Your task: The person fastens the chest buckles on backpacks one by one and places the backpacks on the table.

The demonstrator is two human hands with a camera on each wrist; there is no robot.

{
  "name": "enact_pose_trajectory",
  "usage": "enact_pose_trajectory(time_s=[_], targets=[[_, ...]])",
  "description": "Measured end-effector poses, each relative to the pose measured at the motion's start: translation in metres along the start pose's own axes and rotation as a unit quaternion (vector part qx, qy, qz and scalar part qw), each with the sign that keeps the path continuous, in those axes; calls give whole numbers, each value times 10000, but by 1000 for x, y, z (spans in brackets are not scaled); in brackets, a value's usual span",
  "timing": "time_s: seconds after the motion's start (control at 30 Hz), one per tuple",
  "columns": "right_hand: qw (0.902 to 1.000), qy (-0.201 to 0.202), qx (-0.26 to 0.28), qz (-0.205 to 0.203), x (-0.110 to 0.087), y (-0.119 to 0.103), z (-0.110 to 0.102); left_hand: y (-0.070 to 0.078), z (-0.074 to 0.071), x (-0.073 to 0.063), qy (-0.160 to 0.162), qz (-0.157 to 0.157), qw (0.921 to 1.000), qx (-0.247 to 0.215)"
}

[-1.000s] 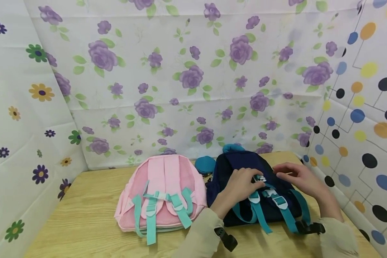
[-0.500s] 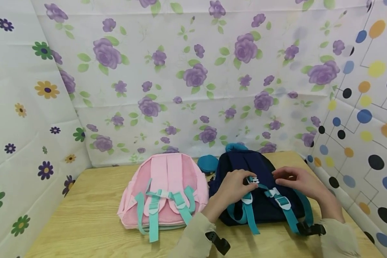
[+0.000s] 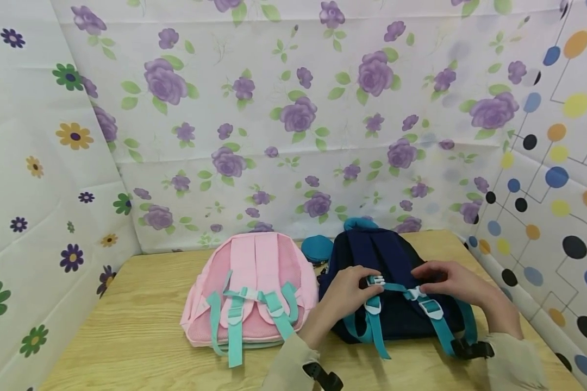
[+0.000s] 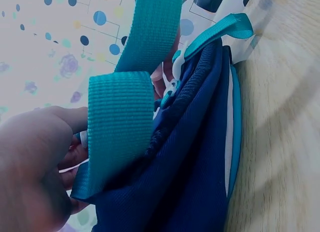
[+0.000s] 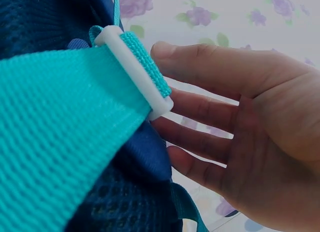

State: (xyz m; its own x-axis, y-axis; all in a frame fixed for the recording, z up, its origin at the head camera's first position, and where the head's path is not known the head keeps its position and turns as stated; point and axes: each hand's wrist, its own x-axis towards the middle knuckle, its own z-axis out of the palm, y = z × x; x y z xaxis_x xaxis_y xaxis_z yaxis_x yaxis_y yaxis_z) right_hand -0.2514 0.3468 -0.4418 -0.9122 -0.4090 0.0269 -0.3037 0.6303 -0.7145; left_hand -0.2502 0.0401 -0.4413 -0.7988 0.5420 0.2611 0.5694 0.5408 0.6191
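Note:
A navy backpack point(image 3: 372, 241) lies with its shoulder straps point(image 3: 437, 326) upward, at the right of the table. My left hand point(image 3: 344, 290) pinches a white clip buckle point(image 3: 376, 280) on its teal chest strap point(image 3: 395, 287). In the left wrist view, wide teal webbing point(image 4: 120, 127) hides most of the fingertips. My right hand point(image 3: 457, 281) is at the strap's other white clip point(image 3: 414, 294), thumb tip close to it, fingers over the bag. The right wrist view shows those fingers point(image 5: 200, 104) fairly straight behind a white strap adjuster point(image 5: 132, 69); contact cannot be made out.
A pink backpack point(image 3: 254, 255) with mint straps lies left of the navy one, its chest strap point(image 3: 248, 294) joined. Between their tops is a round blue pouch point(image 3: 317, 248). Patterned sheets point(image 3: 274, 119) enclose the wooden table point(image 3: 127, 315) at the back and sides.
My left hand has moved left and down with the buckle, and the chest strap now runs straighter across. My right hand has come down toward the other clip. The view has shifted slightly.

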Motion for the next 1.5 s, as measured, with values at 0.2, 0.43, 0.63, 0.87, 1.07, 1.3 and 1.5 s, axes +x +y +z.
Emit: enact_pose_trajectory(time_s=[0.2, 0.43, 0.63, 0.87, 1.07, 1.3, 1.5], targets=[[9998, -143, -2, -126, -1, 3, 1, -2, -3, -5, -14, 86, 9998, -162], [9994, -257, -47, -220, 1, 4, 3, -9, 0, -10, -4, 119, 9996, -270], [9992, -298, -49, -277, 0, 4, 6, -11, 3, -11, -69, 192, 9992, -329], [9986, -186, -375, -330, 1, 6, 9, -16, 5, -12, -149, 262, 9991, -295], [9967, -56, -776, -252, 6, 3, 13, -18, 7, -13, -207, 227, 9994, -154], [9976, -131, -652, -177, 7, -6, 9, -15, 9, -14, -166, 175, 9996, -131], [9973, -337, -645, 26, 7, -7, 11, -17, 14, -14, -165, 28, 9997, -150]])
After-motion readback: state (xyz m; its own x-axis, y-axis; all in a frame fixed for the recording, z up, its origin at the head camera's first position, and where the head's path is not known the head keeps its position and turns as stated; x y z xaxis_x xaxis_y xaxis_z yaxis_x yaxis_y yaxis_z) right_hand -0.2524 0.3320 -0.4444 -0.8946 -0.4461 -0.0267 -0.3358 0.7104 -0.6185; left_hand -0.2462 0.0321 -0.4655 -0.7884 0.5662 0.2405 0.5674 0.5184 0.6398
